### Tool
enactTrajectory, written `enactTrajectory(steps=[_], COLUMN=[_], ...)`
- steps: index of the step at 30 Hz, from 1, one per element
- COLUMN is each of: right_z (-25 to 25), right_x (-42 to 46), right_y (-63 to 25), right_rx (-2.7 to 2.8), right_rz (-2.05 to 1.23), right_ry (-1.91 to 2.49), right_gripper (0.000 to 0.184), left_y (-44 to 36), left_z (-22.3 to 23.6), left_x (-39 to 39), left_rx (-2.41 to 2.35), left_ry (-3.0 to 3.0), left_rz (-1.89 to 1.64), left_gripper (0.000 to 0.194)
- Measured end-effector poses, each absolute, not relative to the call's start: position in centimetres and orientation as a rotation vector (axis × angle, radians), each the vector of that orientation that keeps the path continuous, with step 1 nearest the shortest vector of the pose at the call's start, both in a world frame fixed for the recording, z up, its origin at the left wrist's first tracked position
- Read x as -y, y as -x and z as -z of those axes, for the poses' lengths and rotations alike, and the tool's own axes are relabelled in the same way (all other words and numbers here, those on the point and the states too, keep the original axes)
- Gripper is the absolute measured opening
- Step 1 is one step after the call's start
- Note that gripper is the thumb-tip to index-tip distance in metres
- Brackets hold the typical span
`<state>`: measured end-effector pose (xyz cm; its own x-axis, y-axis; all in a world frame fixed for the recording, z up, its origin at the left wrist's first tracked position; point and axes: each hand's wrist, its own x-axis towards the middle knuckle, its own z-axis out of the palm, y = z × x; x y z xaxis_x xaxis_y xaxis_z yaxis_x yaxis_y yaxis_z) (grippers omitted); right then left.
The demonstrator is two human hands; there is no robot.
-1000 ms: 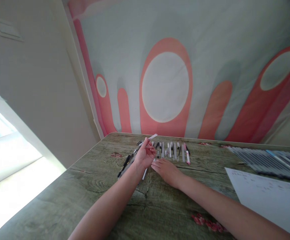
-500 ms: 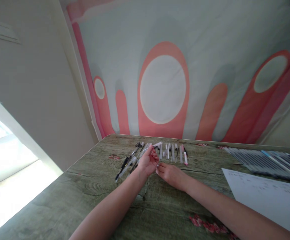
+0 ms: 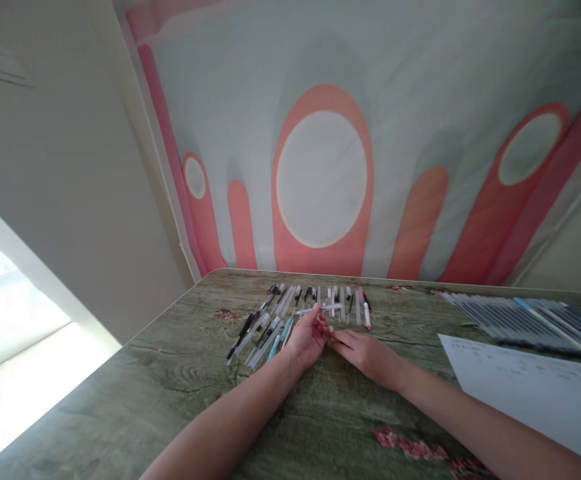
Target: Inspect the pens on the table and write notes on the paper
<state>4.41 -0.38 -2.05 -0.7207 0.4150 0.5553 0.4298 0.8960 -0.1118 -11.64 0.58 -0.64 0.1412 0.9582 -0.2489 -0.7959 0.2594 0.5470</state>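
My left hand (image 3: 309, 339), palm turned up, pinches a clear pen barrel (image 3: 334, 307) between thumb and fingers. The barrel lies nearly level above the row of pen parts. Close by on the right, my right hand (image 3: 367, 355) has its fingertips pressed together at a small pale piece (image 3: 331, 329), too small to name. Its fingers almost touch those of my left hand. Black pens (image 3: 241, 335), clear tubes and caps lie left of my left hand, with a light blue pen (image 3: 274, 347) beside its wrist. A white and pink marker (image 3: 367, 316) lies beyond my right hand.
A white sheet with faint writing (image 3: 525, 387) lies at the right of the wood-patterned table (image 3: 180, 380). Behind it are many grey-clear pens (image 3: 495, 323) in a row, with blue ones among them. A patterned wall (image 3: 410, 80) stands at the table's far edge.
Both hands have shifted slightly right and nearer to me relative to the pen parts. The clear barrel has turned closer to level. The light blue pen beside my left wrist has come into view.
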Motion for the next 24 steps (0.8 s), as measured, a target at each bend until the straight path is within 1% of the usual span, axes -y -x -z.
enactTrajectory(steps=[4,8,12,18,24], right_z=[2.1,2.8,3.4,2.8,2.7], right_x=[1.1,1.8,2.4,2.6,2.6], right_y=[-5.3,-6.1,-6.4,-6.9,-7.4], right_rx=[2.321,2.254,2.309,2.339,2.302], right_rz=[-0.187,-0.321,-0.288,-0.205,-0.283], right_ry=[0.726,0.814,0.834,0.937,1.036], right_gripper=[0.032,0.032,0.026,0.017,0.014], left_y=[11.3,10.6,10.2,10.2,10.2], left_z=[0.8,1.1,1.4,1.5,1.7], left_x=[-0.2,0.5,0.8,0.8,0.8], left_rx=[-0.661,-0.645,-0.622,-0.62,-0.608], left_ry=[-0.341,-0.402,-0.433,-0.447,-0.468], left_rz=[-1.301,-1.262,-1.228,-1.222,-1.22], left_gripper=[0.014,0.014,0.016,0.014,0.013])
